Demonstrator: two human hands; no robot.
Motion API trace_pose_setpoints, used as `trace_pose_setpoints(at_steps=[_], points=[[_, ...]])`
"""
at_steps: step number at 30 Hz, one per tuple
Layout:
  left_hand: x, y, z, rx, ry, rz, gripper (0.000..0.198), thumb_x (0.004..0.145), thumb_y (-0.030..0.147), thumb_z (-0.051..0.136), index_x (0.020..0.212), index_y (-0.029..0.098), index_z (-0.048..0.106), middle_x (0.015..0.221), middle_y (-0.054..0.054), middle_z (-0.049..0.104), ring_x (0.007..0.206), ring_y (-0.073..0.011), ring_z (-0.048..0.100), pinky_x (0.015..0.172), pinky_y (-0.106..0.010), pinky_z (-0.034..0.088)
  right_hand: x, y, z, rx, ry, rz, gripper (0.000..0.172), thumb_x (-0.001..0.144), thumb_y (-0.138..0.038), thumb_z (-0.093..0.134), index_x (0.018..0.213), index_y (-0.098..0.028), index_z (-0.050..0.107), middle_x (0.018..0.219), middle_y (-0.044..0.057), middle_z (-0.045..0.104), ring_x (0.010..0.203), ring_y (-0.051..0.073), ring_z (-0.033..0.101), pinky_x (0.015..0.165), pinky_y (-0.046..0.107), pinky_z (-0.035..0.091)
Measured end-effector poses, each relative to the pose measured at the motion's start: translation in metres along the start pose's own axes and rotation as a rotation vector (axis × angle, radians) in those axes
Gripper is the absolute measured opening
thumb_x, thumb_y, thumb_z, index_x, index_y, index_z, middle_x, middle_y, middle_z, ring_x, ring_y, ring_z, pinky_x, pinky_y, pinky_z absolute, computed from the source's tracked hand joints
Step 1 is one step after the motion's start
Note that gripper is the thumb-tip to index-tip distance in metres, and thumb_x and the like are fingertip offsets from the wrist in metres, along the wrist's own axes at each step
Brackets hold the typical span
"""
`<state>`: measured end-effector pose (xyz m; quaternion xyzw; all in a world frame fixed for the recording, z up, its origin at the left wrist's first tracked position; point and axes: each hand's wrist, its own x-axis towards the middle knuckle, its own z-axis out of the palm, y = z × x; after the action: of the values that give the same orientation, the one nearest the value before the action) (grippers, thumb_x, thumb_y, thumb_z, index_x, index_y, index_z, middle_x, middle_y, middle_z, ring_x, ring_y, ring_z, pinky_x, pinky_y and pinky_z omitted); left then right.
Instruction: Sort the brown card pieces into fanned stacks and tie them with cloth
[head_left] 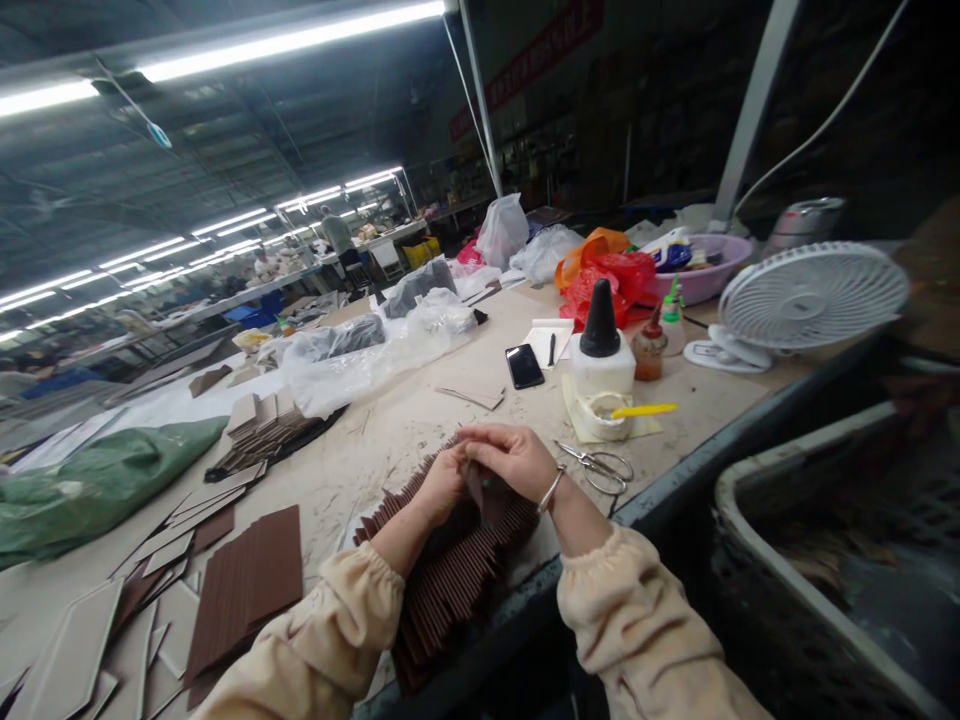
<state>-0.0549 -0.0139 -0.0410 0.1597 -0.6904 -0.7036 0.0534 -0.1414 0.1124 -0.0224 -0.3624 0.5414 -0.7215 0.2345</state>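
Observation:
My left hand (441, 482) and my right hand (519, 460) meet above the table's front edge, fingers closed together. Between them hangs a thin dark brown piece (491, 500), leather-like, partly hidden by the fingers; both hands seem to pinch it. Right below lies a long row of brown flat pieces (461, 575) packed side by side on edge. To the right of my right hand rest metal scissors (604, 470). Behind them, a white glue bottle (601, 362) with a black cone cap stands beside a small round container (609, 418) with a yellow stick (645, 410) across it.
A fanned stack of brown panels (251, 580) and loose grey-backed panels (79, 650) lie left. Farther back are a phone (523, 366), plastic bags (375, 350), a purple basin (712, 275) and a white fan (817, 295). A crate (817, 590) stands at right, below the table edge.

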Motion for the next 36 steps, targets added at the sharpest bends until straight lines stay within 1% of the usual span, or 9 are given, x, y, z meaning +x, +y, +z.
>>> trace_pose_setpoints(at_steps=[3, 9, 11, 14, 17, 22, 31, 34, 36], points=[[0.003, 0.0, -0.002, -0.019, 0.051, 0.03, 0.028, 0.071, 0.038, 0.071, 0.084, 0.014, 0.066, 0.068, -0.002, 0.065, 0.059, -0.0122, 0.056, 0.052, -0.021, 0.04, 0.003, 0.01, -0.017, -0.081, 0.208, 0.042, 0.038, 0.082, -0.03, 0.053, 0.119, -0.025, 0.063, 0.106, 0.004, 0.07, 0.067, 0.012, 0.064, 0.054, 0.023, 0.051], [0.001, 0.0, -0.008, -0.033, 0.2, 0.044, 0.035, 0.071, 0.038, 0.069, 0.095, 0.013, 0.065, 0.064, 0.002, 0.059, 0.049, -0.0068, 0.046, 0.046, -0.018, 0.033, 0.008, 0.042, -0.012, -0.432, -0.081, 0.046, 0.018, 0.072, -0.022, 0.062, 0.086, -0.025, 0.074, 0.08, -0.001, 0.073, 0.068, 0.015, 0.062, 0.065, 0.027, 0.047], [0.0, 0.001, -0.008, -0.04, 0.313, 0.117, 0.043, 0.073, 0.034, 0.066, 0.11, 0.014, 0.061, 0.063, 0.005, 0.055, 0.049, -0.0061, 0.043, 0.046, -0.018, 0.033, 0.008, 0.046, -0.002, -0.431, -0.047, 0.056, 0.011, 0.074, -0.027, 0.061, 0.072, -0.024, 0.072, 0.065, -0.002, 0.069, 0.066, 0.016, 0.06, 0.062, 0.026, 0.044], [-0.001, 0.002, -0.01, 0.022, 0.449, 0.246, 0.054, 0.078, 0.032, 0.063, 0.127, 0.014, 0.05, 0.055, 0.01, 0.04, 0.045, -0.0058, 0.036, 0.046, -0.018, 0.031, 0.01, 0.049, 0.005, -0.377, 0.043, 0.094, 0.031, 0.082, -0.043, 0.052, 0.064, -0.021, 0.064, 0.051, -0.002, 0.058, 0.052, 0.013, 0.052, 0.053, 0.025, 0.039], [-0.006, 0.006, -0.01, 0.207, 0.387, 0.37, 0.056, 0.078, 0.03, 0.065, 0.13, 0.017, 0.05, 0.06, 0.007, 0.046, 0.053, -0.0072, 0.043, 0.054, -0.019, 0.037, 0.014, 0.054, 0.007, -0.174, 0.171, 0.213, 0.044, 0.085, -0.056, 0.04, 0.07, -0.02, 0.061, 0.049, -0.002, 0.054, 0.045, 0.013, 0.047, 0.047, 0.026, 0.038], [-0.016, 0.012, -0.002, 0.498, 0.139, 0.475, 0.041, 0.078, 0.027, 0.067, 0.119, 0.023, 0.063, 0.086, -0.002, 0.066, 0.077, -0.0142, 0.058, 0.076, -0.027, 0.046, 0.015, 0.055, 0.006, -0.056, 0.161, 0.286, 0.024, 0.067, -0.044, 0.064, 0.072, -0.02, 0.065, 0.065, 0.001, 0.065, 0.068, 0.019, 0.059, 0.064, 0.029, 0.048], [0.004, 0.024, -0.001, -0.067, 0.343, 0.264, 0.041, 0.075, 0.032, 0.068, 0.112, 0.017, 0.061, 0.081, 0.0, 0.062, 0.061, -0.009, 0.057, 0.06, -0.021, 0.047, 0.002, 0.038, 0.013, 0.079, -0.148, 0.349, 0.016, 0.065, -0.029, 0.06, 0.073, -0.019, 0.068, 0.071, 0.003, 0.07, 0.068, 0.019, 0.065, 0.068, 0.034, 0.056], [0.003, 0.022, -0.002, 0.062, 0.377, 0.311, 0.033, 0.076, 0.03, 0.067, 0.107, 0.018, 0.064, 0.081, -0.001, 0.064, 0.065, -0.0109, 0.059, 0.061, -0.023, 0.047, 0.002, 0.04, 0.012, -0.096, -0.115, 0.287, 0.015, 0.055, -0.017, 0.069, 0.07, -0.021, 0.069, 0.068, 0.0, 0.069, 0.07, 0.019, 0.064, 0.069, 0.031, 0.055], [0.001, 0.021, -0.001, 0.304, 0.275, 0.428, 0.024, 0.079, 0.026, 0.065, 0.102, 0.02, 0.068, 0.083, -0.003, 0.068, 0.074, -0.0144, 0.062, 0.074, -0.029, 0.05, 0.003, 0.044, 0.011, -0.213, -0.068, 0.264, 0.016, 0.052, -0.01, 0.071, 0.063, -0.021, 0.067, 0.06, -0.001, 0.066, 0.063, 0.018, 0.061, 0.061, 0.029, 0.054]])
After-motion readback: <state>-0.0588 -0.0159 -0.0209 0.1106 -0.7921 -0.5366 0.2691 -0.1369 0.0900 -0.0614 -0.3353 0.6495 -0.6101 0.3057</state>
